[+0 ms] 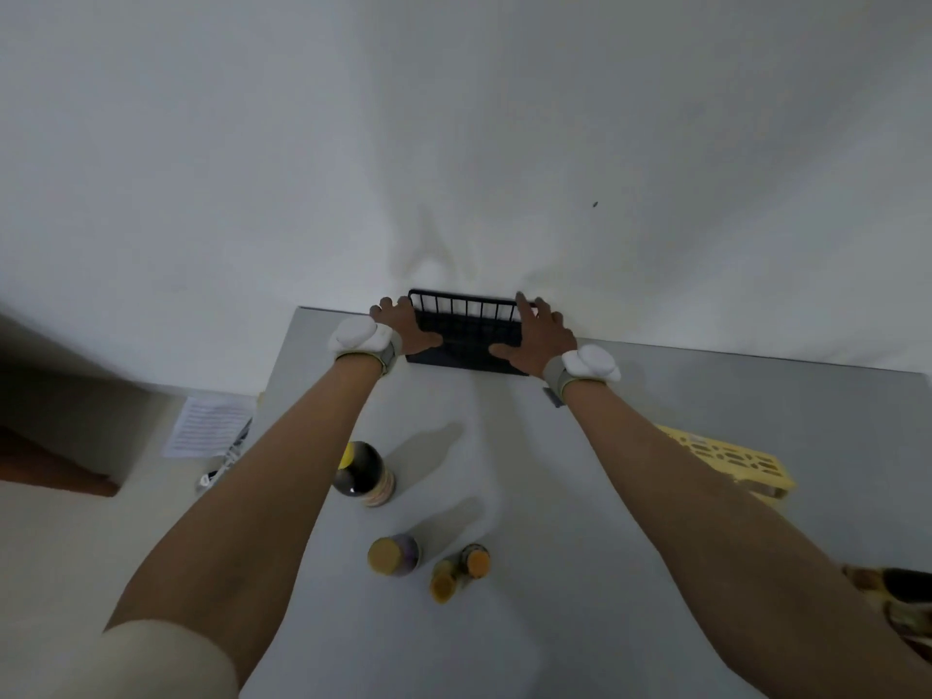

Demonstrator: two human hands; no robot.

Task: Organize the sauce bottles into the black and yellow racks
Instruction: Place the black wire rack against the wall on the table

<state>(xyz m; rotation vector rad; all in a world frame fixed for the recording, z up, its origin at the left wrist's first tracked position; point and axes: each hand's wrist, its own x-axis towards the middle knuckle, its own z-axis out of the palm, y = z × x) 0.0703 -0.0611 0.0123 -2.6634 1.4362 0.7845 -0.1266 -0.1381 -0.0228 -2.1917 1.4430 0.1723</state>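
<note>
— At the far edge of the tabletop [655, 572], against the white wall [454, 143]: what is the status?

— Both hands are on the black rack [466, 325]. Left hand [403, 327] wraps its left end, right hand [542, 340] its right end; each grip is curled onto the frame, thumbs across the front. The rack appears empty.

— And the bottles?

— None racked yet, by my reading. One large dark bottle [364, 474] stands mid-tabletop. Nearer, a purple jar with a yellow lid [394, 554] stands just beside two small orange-capped bottles [460, 572], which touch each other. The yellow rack [726, 461] lies at the right, partly hidden behind the right forearm, also seemingly empty.

— Obstructions?

— Another item [897, 592] sits at the right border; I cannot identify it. A printed sheet [209, 426] lies on the floor to the left, clear of the work.
</note>
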